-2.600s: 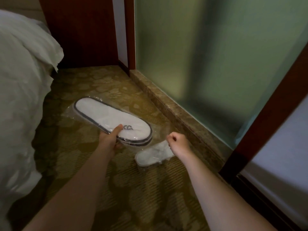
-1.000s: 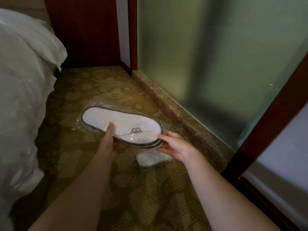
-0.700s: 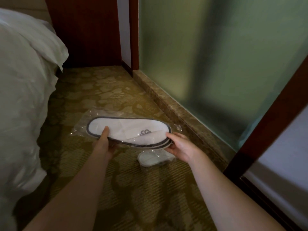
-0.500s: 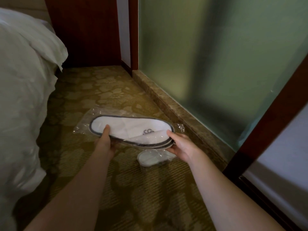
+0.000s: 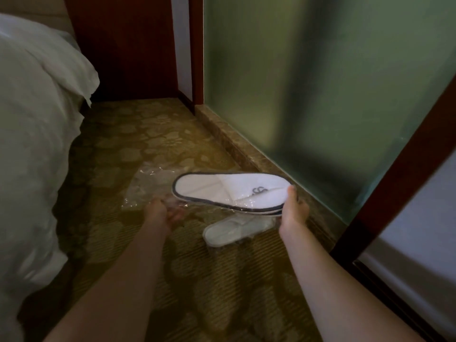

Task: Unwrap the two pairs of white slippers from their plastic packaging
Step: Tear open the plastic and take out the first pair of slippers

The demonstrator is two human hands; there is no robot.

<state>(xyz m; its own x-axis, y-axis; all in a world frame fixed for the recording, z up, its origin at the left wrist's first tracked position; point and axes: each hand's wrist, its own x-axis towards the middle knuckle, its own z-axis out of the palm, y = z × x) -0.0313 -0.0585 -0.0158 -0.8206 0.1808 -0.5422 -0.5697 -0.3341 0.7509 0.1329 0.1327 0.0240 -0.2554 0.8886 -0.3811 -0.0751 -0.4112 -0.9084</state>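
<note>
- The first pair of slippers (image 5: 229,191) is held above the carpet (image 5: 153,149), toe end to the right, partly slid out of its plastic bag (image 5: 148,186).
- The right hand (image 5: 293,211) grips the toe end; the left hand (image 5: 160,211) is closed on the loose bag.
- This looks like the pull-apart step; next, the bag must come fully free.
- The second wrapped pair (image 5: 237,230) lies on the carpet just below, still sealed.

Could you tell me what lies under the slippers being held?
Under the held slippers a second wrapped pair lies on the carpet; its far end is hidden behind them and the right hand.
</note>
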